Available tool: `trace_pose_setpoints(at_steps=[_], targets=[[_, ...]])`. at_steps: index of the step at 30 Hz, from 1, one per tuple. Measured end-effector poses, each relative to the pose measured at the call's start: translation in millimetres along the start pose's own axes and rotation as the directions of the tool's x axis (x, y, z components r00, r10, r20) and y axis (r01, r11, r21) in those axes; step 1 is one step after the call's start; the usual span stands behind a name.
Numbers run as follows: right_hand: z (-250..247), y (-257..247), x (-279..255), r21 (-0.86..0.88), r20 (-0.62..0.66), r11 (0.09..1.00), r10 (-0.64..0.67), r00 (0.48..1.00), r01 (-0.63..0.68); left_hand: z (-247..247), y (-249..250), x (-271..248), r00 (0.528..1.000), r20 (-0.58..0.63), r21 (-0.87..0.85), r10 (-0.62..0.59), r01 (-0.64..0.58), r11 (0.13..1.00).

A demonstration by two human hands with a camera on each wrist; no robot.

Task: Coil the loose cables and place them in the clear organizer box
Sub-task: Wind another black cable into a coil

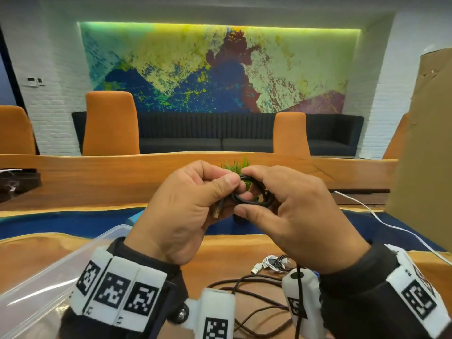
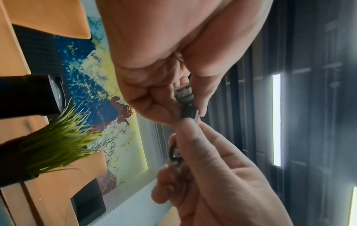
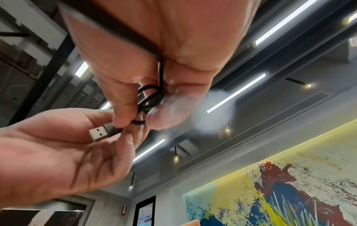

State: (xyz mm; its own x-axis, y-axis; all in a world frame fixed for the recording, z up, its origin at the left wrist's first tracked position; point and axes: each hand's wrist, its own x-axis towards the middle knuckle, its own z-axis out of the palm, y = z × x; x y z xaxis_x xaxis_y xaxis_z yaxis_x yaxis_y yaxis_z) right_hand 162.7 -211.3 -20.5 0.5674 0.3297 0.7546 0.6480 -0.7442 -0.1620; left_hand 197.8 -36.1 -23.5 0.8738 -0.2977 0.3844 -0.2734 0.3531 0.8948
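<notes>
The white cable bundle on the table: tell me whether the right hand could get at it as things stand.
Probably not yet. The right hand grips the black cable coil together with the left hand. The white cable bundle lies uncovered just below it, so the path looks open once the coil is released.

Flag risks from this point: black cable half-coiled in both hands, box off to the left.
1. The black cable coil is small and tight, held only by fingertip pinches of the left hand and right hand; it may spring open on release.
2. Its tail hangs toward the loose cables on the table and could snag them.
3. The USB plug sticks out free, so it may catch on the clear organizer box rim.
</notes>
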Motion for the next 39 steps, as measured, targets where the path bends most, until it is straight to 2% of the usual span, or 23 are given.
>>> trace_pose_setpoints(at_steps=[2, 3, 5, 7, 9, 11, 14, 15, 18, 21, 23, 25, 26, 27, 28, 30, 31, 33, 37, 39], targets=[[0.6, 0.7, -1.0, 0.07, 0.004, 0.998, 0.004, 1.0, -0.005, -0.6, 2.9, -1.8, 1.0, 0.013, -0.012, 0.01, -0.01, 1.0], [0.3, 0.8, -1.2, 0.169, 0.037, 0.984, 0.05, 0.998, -0.056, -0.2, 4.2, -2.5, 1.0, 0.014, -0.019, 0.013, -0.012, 1.0], [-4.9, -0.6, -0.3, 0.431, 0.171, 0.867, 0.194, 0.966, -0.251, -1.5, 5.5, -2.0, 1.0, -0.014, -0.019, 0.025, -0.025, 0.999], [-11.2, 1.9, -1.9, 0.549, 0.255, 0.742, 0.289, 0.923, -0.384, -7.6, 8.4, -0.5, 0.997, -0.067, -0.031, 0.033, -0.035, 0.999], [-17.6, 8.0, -3.1, 0.516, 0.19, 0.754, 0.36, 0.913, -0.405, -17.6, 13.4, 1.7, 0.99, -0.135, -0.045, 0.047, -0.054, 0.998], [-19.3, 17.7, -4.5, 0.409, 0.11, 0.814, 0.405, 0.908, -0.413, -27.6, 19.2, 2.7, 0.979, -0.192, -0.053, 0.069, -0.08, 0.995], [-13.4, 31.2, -7.0, 0.082, 0.12, 0.91, 0.397, 0.91, -0.407, -39.8, 30.0, 2.8, 0.959, -0.253, -0.082, 0.124, -0.149, 0.985], [-9.0, 33.0, -6.4, 0.003, 0.139, 0.916, 0.396, 0.908, -0.4, -44.7, 36.1, 1.8, 0.949, -0.277, -0.093, 0.148, -0.18, 0.979], [0.9, 37.9, -7.3, -0.091, 0.139, 0.91, 0.414, 0.899, -0.405, -56.1, 50.8, -1.0, 0.918, -0.341, -0.125, 0.204, -0.259, 0.958], [7.1, 43.8, -8.5, -0.211, 0.168, 0.862, 0.496, 0.852, -0.461, -69.3, 61.8, -4.6, 0.875, -0.409, -0.163, 0.259, -0.35, 0.923], [9.4, 50.3, -11.6, -0.22, 0.136, 0.831, 0.545, 0.827, -0.511, -72.9, 65.2, -6.3, 0.881, -0.395, -0.179, 0.262, -0.354, 0.918], [9.9, 51.4, -12.4, -0.206, 0.061, 0.829, 0.541, 0.839, -0.52, -67.9, 62.2, -6.9, 0.926, -0.31, -0.18, 0.215, -0.279, 0.943], [9.4, 49.1, -11.3, -0.142, 0.011, 0.839, 0.533, 0.846, -0.526, -61.7, 57.5, -6.7, 0.948, -0.261, -0.164, 0.179, -0.227, 0.96], [9.1, 45.0, -8.6, 0.02, -0.047, 0.839, 0.544, 0.838, -0.543, -53.1, 51.2, -6.2, 0.967, -0.213, -0.152, 0.141, -0.175, 0.973], [8.4, 38.6, -5.7, 0.269, -0.086, 0.793, 0.585, 0.807, -0.546, -43.2, 44.0, -5.3, 0.981, -0.164, -0.156, 0.106, -0.132, 0.979], [7.0, 24.8, 0.6, 0.71, -0.026, 0.525, 0.685, 0.728, -0.469, -23.9, 30.5, -4.1, 0.997, -0.065, -0.197, 0.046, -0.058, 0.979], [7.0, 21.4, 2.6, 0.82, 0.019, 0.396, 0.703, 0.711, -0.413, -15.9, 24.8, -3.7, 1.0, -0.022, -0.217, 0.021, -0.025, 0.976], [7.7, 18.6, 4.4, 0.905, 0.054, 0.26, 0.715, 0.697, -0.337, -5.5, 17.5, -3.6, 0.999, 0.033, -0.241, -0.013, 0.021, 0.97], [12.1, 19.4, 4.4, 0.955, 0.031, 0.179, 0.735, 0.678, -0.237, -0.4, 15.2, -5.3, 0.998, 0.054, -0.252, -0.04, 0.052, 0.966], [12.4, 18.7, 5.0, 0.973, 0.079, 0.096, 0.721, 0.688, -0.212, -1.6, 16.3, -5.7, 0.998, 0.048, -0.249, -0.043, 0.054, 0.967]])
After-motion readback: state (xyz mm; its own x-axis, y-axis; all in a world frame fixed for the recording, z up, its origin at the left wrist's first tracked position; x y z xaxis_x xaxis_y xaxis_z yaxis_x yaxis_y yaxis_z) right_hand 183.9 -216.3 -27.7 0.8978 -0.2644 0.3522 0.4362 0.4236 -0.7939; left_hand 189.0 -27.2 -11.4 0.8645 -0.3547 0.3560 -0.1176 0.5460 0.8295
